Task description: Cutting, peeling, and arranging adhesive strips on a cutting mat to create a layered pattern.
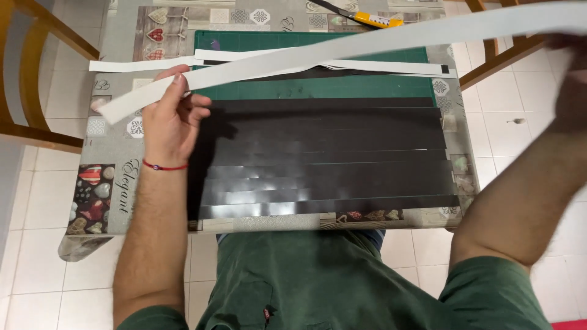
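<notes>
The fingers point(183, 101) of the left hand point(170, 119) curl around one end of a long white strip point(342, 46), pinching it near its lower left tip, above the left edge of the tabletop point(116, 195). The strip runs slantwise up and to the right across the whole view, raised off the surface. Its far end goes to the right hand point(572, 73) at the upper right; that hand is blurred and dark, so whether its fingers pinch the strip or lie spread I cannot tell.

Nearest the body, black strips point(330, 159) lie side by side, lengthwise left to right, covering the middle of the tabletop and touching one another along their long edges. They shine in places. A red band circles the left wrist.

Beyond the black strips a green mat point(367, 88) shows, partly covered by them. On its far part lie more white strips point(391, 66), flat and overlapping, with one black strip among them. Farther still, at the top edge, a yellow cutter point(367, 18) rests on the patterned cloth. Wooden chairs point(30, 79) stand on both sides.
</notes>
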